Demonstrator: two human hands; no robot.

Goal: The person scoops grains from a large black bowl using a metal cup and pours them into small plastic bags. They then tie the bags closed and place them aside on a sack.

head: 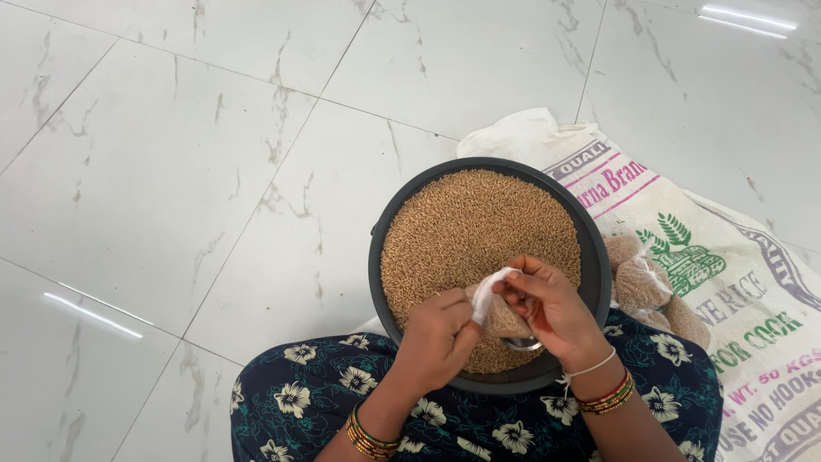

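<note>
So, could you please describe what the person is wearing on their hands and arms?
Both hands are bare, with no gloves or sleeves showing. The left hand has a stack of thin gold and red bangles at the wrist. The right hand has a thin white band at the wrist, and below it a stack of red, gold and green bangles.

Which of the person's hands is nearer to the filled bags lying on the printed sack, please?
Right. The right hand is over the pan's near right edge, beside the filled bags; the left hand is farther left.
</note>
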